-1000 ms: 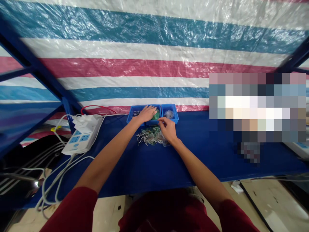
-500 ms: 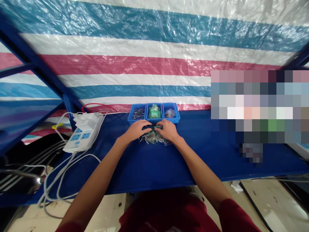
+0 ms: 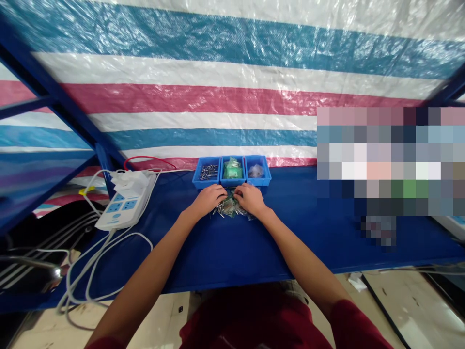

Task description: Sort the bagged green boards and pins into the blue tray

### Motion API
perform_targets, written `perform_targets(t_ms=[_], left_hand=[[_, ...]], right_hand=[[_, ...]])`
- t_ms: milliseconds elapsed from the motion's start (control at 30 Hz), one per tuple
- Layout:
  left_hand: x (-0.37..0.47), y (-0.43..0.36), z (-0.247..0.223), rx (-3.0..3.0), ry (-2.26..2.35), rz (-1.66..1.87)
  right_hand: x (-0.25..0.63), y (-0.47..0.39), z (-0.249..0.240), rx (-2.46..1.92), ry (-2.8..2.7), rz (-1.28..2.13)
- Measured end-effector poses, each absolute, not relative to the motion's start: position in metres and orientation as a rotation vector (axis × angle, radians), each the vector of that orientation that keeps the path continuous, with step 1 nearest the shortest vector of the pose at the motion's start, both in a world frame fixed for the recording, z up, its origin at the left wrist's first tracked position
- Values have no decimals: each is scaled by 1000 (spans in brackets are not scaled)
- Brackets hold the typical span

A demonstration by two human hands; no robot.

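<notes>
A loose pile of metal pins and small clear and green plastic packets (image 3: 230,207) lies on the blue tabletop between my hands. My left hand (image 3: 209,199) is at the pile's left side, its fingers curled inward and closed at the far edge. From the right, my right hand (image 3: 252,198) bends over the same pile with thumb and fingers drawn together. What either set of fingertips grips is too small to make out. Just beyond stand three blue bins: the left bin (image 3: 195,182) has metal pins, the middle bin (image 3: 233,183) green packets, the right bin (image 3: 264,181) clear packets.
A white power strip (image 3: 116,213) with plugs and looped cables (image 3: 90,261) occupies the table's left side. Striped plastic sheeting (image 3: 218,97) hangs behind, beside a blue metal frame (image 3: 72,106). A blurred-out area covers the right.
Both hands have lowered slightly toward me onto the pile. Their fingers, more spread before, have drawn in. The bins stay in place.
</notes>
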State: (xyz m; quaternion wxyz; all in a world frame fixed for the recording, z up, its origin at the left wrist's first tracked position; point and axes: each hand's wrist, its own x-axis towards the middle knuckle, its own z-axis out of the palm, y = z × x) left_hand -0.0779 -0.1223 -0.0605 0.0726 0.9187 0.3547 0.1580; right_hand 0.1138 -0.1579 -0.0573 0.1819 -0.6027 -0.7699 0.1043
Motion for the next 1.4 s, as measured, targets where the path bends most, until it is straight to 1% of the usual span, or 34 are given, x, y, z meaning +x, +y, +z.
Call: perform_targets(t_ms=[167,333,667,767,867,967,1033,1233,1400], left_hand=[[-71,-124,-62,2936,1157,405],[-68,-123,-63,2962,1154,371],[-67,-127,-56,2727,1172,755],[-61,-127,-45,2491,1124,933],[-52,-123,-36,2114,1063,1086],[-45,-120,-36,1757,1014,1166],[-44,-121,-40,1631,1002,1207],[-52,-131,-55,1668,1046,1181],[-54,-138,-51,1858,1061,1243]], right_hand=[[113,-158,-56,-1719,-2130,289],[113,-158,-55,-1685,-2052,284],[115,-157,-57,-1536,-1899,282],[115,-155,-59,-1452,-1806,304],[117,-154,-59,-1411,-1693,319],[118,-153,-57,-1399,-1606,321],[119,-154,-55,-1388,-1572,323],[117,-158,-52,-1277,-1593,379],[116,-159,-52,-1269,-1646,385]])
